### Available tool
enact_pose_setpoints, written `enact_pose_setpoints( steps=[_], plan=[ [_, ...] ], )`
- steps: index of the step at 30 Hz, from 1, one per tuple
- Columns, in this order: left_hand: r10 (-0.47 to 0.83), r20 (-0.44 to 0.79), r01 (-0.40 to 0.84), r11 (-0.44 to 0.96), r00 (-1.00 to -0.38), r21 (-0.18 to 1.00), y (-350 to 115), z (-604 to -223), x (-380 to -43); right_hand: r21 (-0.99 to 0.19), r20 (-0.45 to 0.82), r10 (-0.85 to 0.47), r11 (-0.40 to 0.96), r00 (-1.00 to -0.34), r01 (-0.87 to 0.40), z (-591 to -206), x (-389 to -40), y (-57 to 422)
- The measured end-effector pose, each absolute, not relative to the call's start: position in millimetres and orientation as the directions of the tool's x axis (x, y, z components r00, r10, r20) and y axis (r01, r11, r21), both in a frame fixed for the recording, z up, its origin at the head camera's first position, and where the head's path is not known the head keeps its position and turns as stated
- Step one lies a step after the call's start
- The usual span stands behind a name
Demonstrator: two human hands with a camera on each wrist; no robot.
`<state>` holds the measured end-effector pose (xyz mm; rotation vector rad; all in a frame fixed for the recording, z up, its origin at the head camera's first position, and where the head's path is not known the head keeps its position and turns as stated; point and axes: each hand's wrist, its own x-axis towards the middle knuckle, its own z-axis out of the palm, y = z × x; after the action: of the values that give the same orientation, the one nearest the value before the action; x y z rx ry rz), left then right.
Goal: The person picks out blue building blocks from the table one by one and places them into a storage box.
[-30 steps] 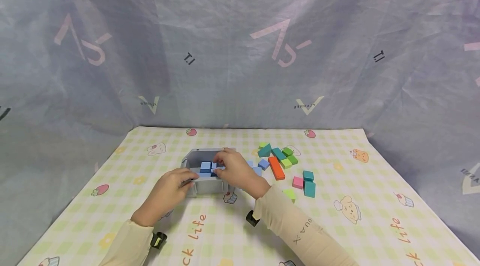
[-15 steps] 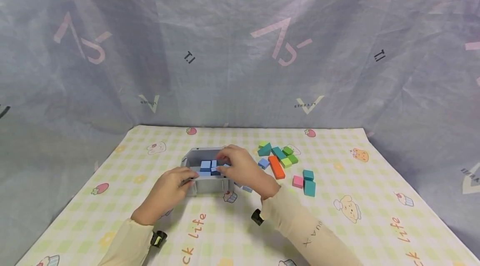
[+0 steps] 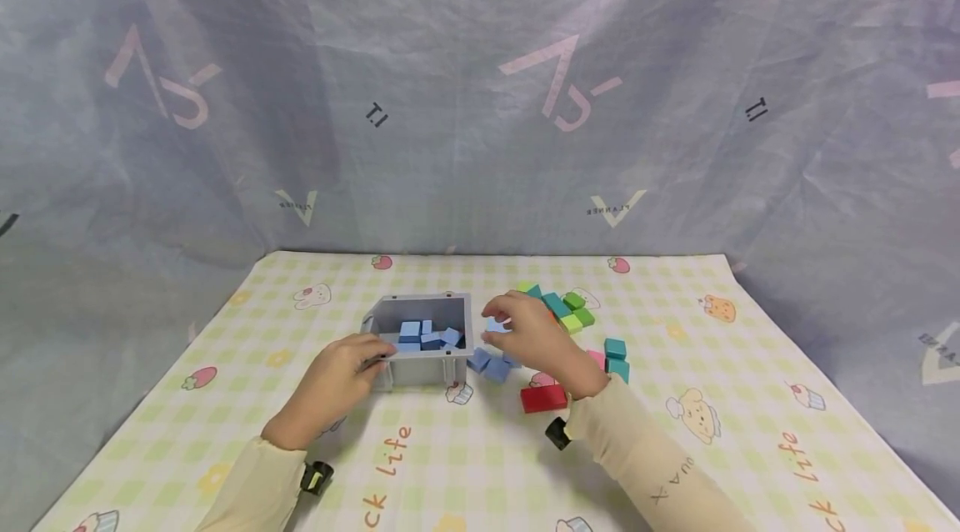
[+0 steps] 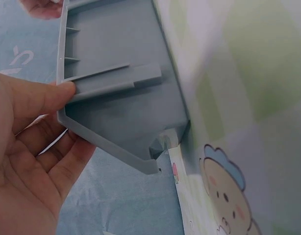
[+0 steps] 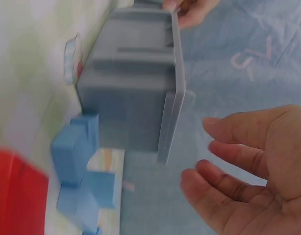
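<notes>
A grey plastic bin [image 3: 420, 372] stands on the table with several blue blocks [image 3: 410, 331] inside. My left hand [image 3: 341, 378] holds its near left rim; in the left wrist view, the thumb lies on one side of the bin's wall [image 4: 121, 34] and the fingers on the other. Right of the bin hovers my right hand [image 3: 536, 340], fingers loosely bent and apart. Nothing is between them in the right wrist view. Below that hand, more blue blocks [image 3: 497, 369] lie beside the bin, and a red block [image 3: 543, 399] sits nearer me.
Green blocks [image 3: 583, 316] and teal blocks [image 3: 555, 306] lie loose behind my right hand, which partly hides them. A pink block [image 3: 596, 358] and further teal blocks [image 3: 615, 348] lie to its right. A grey curtain [image 3: 480, 140] hangs behind the table.
My right hand has moved from over the bin out to the right. Blue blocks at the bin's right end and the red block on the table have come into sight. My left hand stays put.
</notes>
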<state>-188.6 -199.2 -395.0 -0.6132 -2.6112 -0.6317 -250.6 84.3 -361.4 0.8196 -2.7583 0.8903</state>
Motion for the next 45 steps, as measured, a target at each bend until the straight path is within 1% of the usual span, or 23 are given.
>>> enact_pose_setpoints(
  steps=[5,11,16,29,39,45],
  plan=[
    [0.319,0.45,0.489,0.806,-0.834,0.334,-200,-396,-189,-0.506,0.205,-0.449,0.712,-0.87,-0.487,-371,-262,97],
    [0.314,0.446,0.482,0.808,-0.838,0.338,-200,-396,-189,-0.428,0.097,-0.448,0.787,-0.889,-0.444,-390,-272,105],
    [0.319,0.449,0.49,0.802,-0.834,0.341,-200,-395,-189,-0.398,0.084,-0.448,0.803,-0.89,-0.443,-400,-277,107],
    [0.326,0.45,0.495,0.802,-0.832,0.334,-199,-394,-189,-0.394,0.017,-0.458,0.814,-0.889,-0.427,-406,-279,106],
    [0.334,0.455,0.5,0.807,-0.825,0.314,-199,-394,-189,-0.359,0.052,-0.477,0.811,-0.877,-0.462,-410,-276,105],
    [0.334,0.457,0.503,0.804,-0.824,0.318,-198,-394,-189,-0.373,0.064,-0.503,0.789,-0.862,-0.489,-413,-275,106]
  ],
)
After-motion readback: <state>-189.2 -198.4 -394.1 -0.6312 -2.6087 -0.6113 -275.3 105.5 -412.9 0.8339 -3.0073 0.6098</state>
